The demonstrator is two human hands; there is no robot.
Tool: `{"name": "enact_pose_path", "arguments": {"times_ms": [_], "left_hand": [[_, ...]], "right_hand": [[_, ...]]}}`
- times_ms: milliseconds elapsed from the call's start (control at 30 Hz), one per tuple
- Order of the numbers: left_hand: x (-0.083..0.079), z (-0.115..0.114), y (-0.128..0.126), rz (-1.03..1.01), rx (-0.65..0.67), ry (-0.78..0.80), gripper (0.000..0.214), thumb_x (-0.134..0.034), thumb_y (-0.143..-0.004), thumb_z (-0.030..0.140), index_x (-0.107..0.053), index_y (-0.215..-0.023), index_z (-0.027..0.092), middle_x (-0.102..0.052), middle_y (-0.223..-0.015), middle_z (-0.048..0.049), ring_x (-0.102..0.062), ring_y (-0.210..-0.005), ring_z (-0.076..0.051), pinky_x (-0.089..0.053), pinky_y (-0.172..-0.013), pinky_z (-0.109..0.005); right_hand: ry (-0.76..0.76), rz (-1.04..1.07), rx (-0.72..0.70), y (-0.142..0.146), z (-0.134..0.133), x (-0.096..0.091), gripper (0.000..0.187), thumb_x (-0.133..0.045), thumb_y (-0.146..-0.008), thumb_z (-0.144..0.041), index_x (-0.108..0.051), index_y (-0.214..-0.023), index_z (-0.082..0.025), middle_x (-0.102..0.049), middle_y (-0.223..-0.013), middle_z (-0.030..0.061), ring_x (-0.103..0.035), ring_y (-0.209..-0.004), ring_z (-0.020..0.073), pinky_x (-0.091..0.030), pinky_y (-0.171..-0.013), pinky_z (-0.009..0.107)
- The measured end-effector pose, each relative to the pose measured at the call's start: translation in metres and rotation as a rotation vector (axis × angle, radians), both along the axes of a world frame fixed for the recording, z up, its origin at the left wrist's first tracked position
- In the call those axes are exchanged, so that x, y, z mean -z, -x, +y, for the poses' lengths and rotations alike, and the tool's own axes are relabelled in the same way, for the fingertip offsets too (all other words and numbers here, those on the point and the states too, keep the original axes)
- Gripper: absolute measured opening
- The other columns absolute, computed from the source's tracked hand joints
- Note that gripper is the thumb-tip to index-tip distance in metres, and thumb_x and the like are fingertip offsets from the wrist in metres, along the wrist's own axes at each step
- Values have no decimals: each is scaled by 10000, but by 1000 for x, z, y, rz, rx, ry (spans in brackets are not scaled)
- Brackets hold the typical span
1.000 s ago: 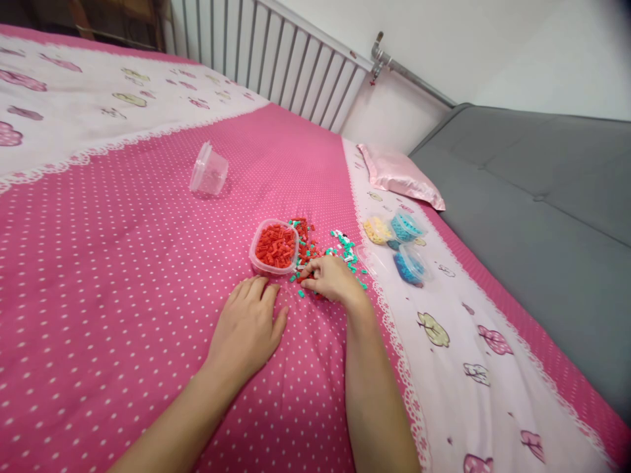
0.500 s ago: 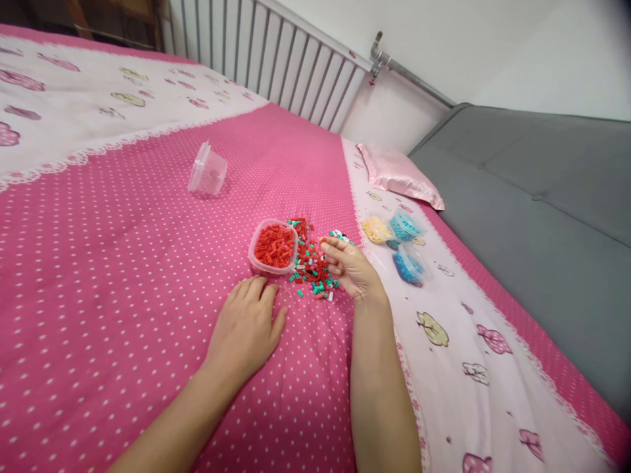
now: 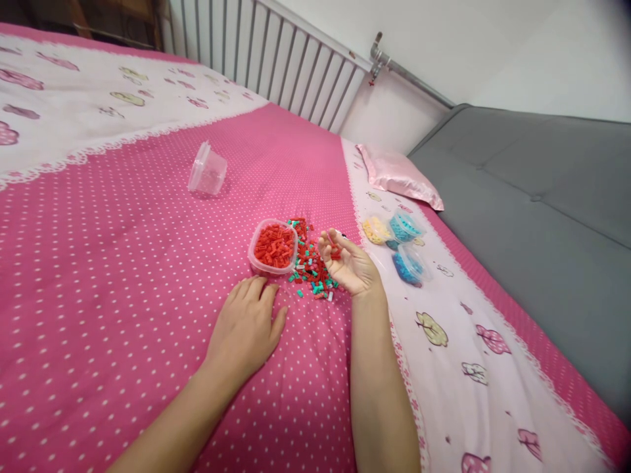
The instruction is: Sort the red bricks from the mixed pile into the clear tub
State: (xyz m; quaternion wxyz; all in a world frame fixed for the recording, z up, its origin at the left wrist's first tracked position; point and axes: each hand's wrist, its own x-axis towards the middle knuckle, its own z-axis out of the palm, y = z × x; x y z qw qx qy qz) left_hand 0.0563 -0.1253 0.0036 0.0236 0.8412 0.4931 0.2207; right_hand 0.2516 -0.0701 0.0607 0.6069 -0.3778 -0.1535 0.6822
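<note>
My left hand (image 3: pixel 250 318) lies flat on the pink dotted bedspread, fingers stretched out and holding nothing. Its fingertips are close to the near side of a clear plastic tub (image 3: pixel 253 262) filled with small red toy bricks (image 3: pixel 274 245). Right of the tub, a loose pile of mixed bricks (image 3: pixel 311 268) in red, green and white is spread on the cloth. Over the pile's right side is my right hand (image 3: pixel 349 264), palm turned up and cupped, its fingers loosely curled. Red bricks (image 3: pixel 336 252) show between its thumb and fingers; their number is unclear.
A clear tub (image 3: pixel 209 172) lies tipped on its side beyond the red one. To the right stand tubs of yellow pieces (image 3: pixel 376 230), light blue pieces (image 3: pixel 405 226) and darker blue pieces (image 3: pixel 407 265). A pink pillow (image 3: pixel 399 176) rests by the grey headboard (image 3: pixel 522 197).
My right hand has turned palm up, and its thumb and fingers have come apart from a pinch on a red brick. My left hand and the tubs have stayed in place.
</note>
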Motion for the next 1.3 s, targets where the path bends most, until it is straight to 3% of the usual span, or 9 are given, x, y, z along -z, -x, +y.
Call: {"name": "enact_pose_path", "arguments": {"times_ms": [167, 267, 333, 500, 700, 833, 1000, 1167, 1300], "left_hand": [[1, 0, 0, -35, 6, -4, 334, -432, -830, 322, -587, -1058, 134, -584, -1064, -139, -512, -1015, -276, -388, -940, -446], [1, 0, 0, -38, 6, -9, 328, -430, -830, 324, -589, -1054, 144, -586, -1061, -135, -515, -1012, -275, -391, -938, -447], [2, 1, 0, -29, 5, -9, 333, -431, -831, 326, -588, -1059, 142, -584, -1067, -136, -514, -1017, -275, -389, -940, -445], [2, 1, 0, 4, -2, -5, 367, -418, -842, 333, -580, -1093, 119, -575, -1098, -137, -496, -1045, -276, -372, -963, -426], [2, 1, 0, 23, -3, -8, 389, -413, -846, 343, -572, -1117, 114, -569, -1121, -136, -488, -1066, -273, -358, -978, -415], [2, 1, 0, 29, -1, -6, 395, -404, -850, 346, -570, -1122, 113, -570, -1117, -135, -492, -1061, -271, -357, -978, -412], [2, 1, 0, 24, 0, -9, 392, -414, -848, 337, -571, -1122, 105, -567, -1120, -144, -493, -1059, -274, -361, -975, -420], [2, 0, -1, 21, -1, -21, 394, -420, -845, 335, -573, -1123, 101, -571, -1115, -144, -495, -1059, -275, -363, -975, -424], [2, 0, 0, 21, -1, -26, 393, -426, -842, 337, -573, -1123, 105, -574, -1108, -142, -499, -1053, -272, -371, -970, -423]], "right_hand": [[-28, -125, 52, -3, 0, 3, 98, -660, -727, -166, -583, -786, -180, -559, -659, -39, -532, -573, 38, -449, -480, 99], [-81, -329, 83, -6, 0, 8, 213, -720, -662, -271, -577, -794, -183, -406, -533, -91, -335, -398, 19, -266, -332, 114], [-98, -552, 88, -7, 0, 12, 279, -720, -639, -360, -582, -800, -178, -327, -494, -109, -245, -371, 24, -187, -324, 147], [-69, -1233, 144, -13, -1, 22, 246, -648, -665, -369, -658, -746, -137, -512, -551, -40, -434, -497, 72, -342, -503, 199], [120, -1823, -106, -19, -13, 11, 197, -678, -621, -381, -732, -697, -208, -594, -564, -5, -548, -593, 151, -348, -558, 244], [212, -1898, -184, -20, -17, 6, 166, -707, -605, -367, -737, -688, -226, -614, -564, 7, -556, -569, 150, -351, -528, 243], [195, -1886, -259, -24, -12, 15, 110, -705, -609, -322, -730, -647, -222, -669, -619, 22, -581, -563, 142, -368, -514, 230], [193, -1882, -258, -24, -10, 19, 102, -658, -645, -282, -731, -651, -210, -707, -730, 23, -621, -657, 148, -382, -551, 213], [174, -1864, -216, -24, -11, 17, 152, -623, -668, -301, -738, -683, -202, -673, -623, 7, -608, -628, 150, -368, -548, 219]]}}
